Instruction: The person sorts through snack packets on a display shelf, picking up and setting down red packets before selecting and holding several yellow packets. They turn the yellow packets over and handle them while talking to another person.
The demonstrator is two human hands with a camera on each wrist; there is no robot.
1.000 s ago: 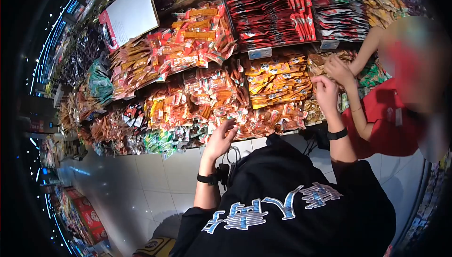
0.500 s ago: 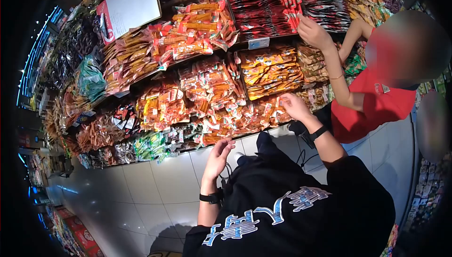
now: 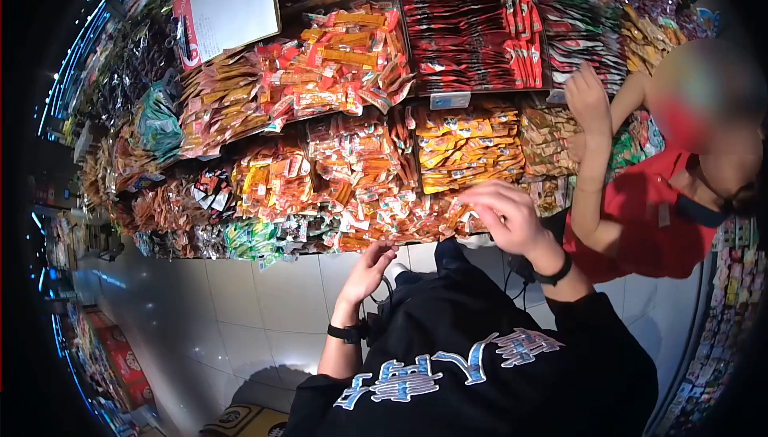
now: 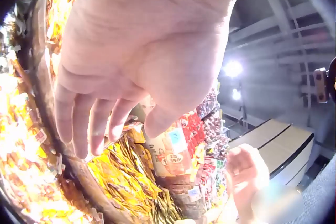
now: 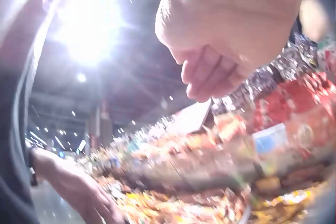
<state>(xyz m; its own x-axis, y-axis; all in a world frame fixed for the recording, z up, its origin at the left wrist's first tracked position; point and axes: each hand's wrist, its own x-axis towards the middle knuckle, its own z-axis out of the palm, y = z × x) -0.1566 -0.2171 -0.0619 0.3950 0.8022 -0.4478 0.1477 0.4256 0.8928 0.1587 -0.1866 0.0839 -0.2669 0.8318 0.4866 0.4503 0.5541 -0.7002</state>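
Observation:
My left hand (image 3: 366, 274) hangs in front of the lower edge of the snack display, its fingers loosely bent and holding nothing. In the left wrist view its palm (image 4: 142, 45) faces the camera, fingers pointing down over yellow snack packets (image 4: 123, 174). My right hand (image 3: 512, 219) is in the air before the lower tier, fingers loosely curled and empty. It overlaps orange-wrapped snacks (image 3: 424, 214) in the head view. Beyond it lie yellow packets (image 3: 468, 149). The right wrist view shows its curled fingers (image 5: 210, 74) with nothing in them.
A person in a red shirt (image 3: 636, 225) stands close on my right, one hand (image 3: 588, 101) raised over the display. Red packets (image 3: 472, 37) fill an upper compartment. A white card (image 3: 232, 13) stands at the upper left. Tiled floor (image 3: 264, 301) lies at lower left.
My right hand has come back from near the other person's hands toward my body. My left hand has drawn slightly lower. The other person's hand rose and shifted over the display.

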